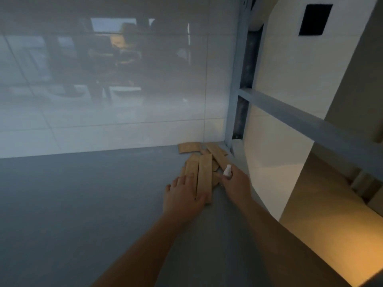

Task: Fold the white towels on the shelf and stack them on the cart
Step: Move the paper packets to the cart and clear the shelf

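Both bare hands reach to the far right corner of the flat grey-blue shelf (83,204), where a loose pile of flat tan wooden slats (204,172) lies against the glossy white tiled wall (124,79) and the grey metal upright (236,79). The left hand (184,193) lies flat with its fingers (189,178) spread across the near slats, gripping nothing. The right hand (236,181) is loosely curled beside the pile, a small white object (227,170) at its fingers; whether that is towel cloth I cannot tell.
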`<state>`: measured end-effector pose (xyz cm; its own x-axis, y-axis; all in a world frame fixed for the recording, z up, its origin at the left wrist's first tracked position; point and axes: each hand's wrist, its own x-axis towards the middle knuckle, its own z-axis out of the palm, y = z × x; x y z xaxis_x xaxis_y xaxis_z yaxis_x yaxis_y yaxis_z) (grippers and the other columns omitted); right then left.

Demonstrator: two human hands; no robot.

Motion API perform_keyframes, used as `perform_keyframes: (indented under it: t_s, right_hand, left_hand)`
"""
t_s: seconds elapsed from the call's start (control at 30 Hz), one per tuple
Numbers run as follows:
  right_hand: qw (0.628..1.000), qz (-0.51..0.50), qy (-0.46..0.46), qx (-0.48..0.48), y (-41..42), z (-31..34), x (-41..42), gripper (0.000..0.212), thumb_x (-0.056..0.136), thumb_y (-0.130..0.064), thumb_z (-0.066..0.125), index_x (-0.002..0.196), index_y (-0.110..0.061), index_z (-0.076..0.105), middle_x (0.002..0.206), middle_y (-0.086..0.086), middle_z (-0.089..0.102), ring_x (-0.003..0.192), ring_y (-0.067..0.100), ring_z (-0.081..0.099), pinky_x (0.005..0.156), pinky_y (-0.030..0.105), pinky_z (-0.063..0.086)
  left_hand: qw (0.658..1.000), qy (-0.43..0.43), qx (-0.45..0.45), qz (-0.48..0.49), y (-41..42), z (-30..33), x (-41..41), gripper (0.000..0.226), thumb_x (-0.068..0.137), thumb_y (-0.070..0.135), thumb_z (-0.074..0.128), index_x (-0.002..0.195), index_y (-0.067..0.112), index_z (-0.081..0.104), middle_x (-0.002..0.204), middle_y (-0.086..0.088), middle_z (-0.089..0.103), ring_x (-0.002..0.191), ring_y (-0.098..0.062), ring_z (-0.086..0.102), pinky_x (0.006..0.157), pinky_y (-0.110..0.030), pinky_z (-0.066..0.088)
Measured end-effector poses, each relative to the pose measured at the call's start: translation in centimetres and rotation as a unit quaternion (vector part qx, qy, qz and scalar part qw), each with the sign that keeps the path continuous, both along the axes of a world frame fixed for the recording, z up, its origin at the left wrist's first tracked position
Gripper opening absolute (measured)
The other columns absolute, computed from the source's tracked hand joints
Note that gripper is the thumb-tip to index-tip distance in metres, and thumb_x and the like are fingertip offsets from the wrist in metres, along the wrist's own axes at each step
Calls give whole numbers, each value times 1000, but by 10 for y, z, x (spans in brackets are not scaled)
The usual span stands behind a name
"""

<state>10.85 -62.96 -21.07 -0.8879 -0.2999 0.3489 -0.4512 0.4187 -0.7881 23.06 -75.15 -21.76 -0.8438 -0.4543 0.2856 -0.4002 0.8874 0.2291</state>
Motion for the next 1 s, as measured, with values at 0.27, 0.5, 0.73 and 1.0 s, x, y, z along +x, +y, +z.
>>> perform_keyframes:
  t_s: [0.27,0.5,0.73,1.0]
  right_hand:
    - [1000,4,5,14,11,-5,9,29,95,-24,57,76,-1,54,73,10,59,68,20,54,58,27,33]
    - [1000,2,-5,16,17,-6,17,24,89,-24,65,79,-4,56,75,10,60,70,20,55,61,29,39]
    - [1000,0,4,0,21,-3,32,28,93,-20,60,74,-1,53,67,11,56,62,20,51,54,25,34]
    - [999,5,-29,16,27,0,63,28,88,-19,66,71,-8,47,67,7,50,67,24,50,61,35,38]
  left_hand:
    - [995,-33,84,36,16,10,-17,110,60,87,16,150,25,5,156,-15,15,137,-41,23,109,-53,22]
    - [989,-104,80,62,13,11,-36,77,77,59,49,142,30,21,145,-23,28,125,-44,33,101,-55,28]
    - [994,-56,79,53,9,8,-16,51,84,32,50,133,27,37,123,-17,39,108,-36,40,87,-42,39]
    - [979,8,193,67,16,20,19,28,90,12,50,118,13,50,116,-15,44,92,-34,56,79,-40,51]
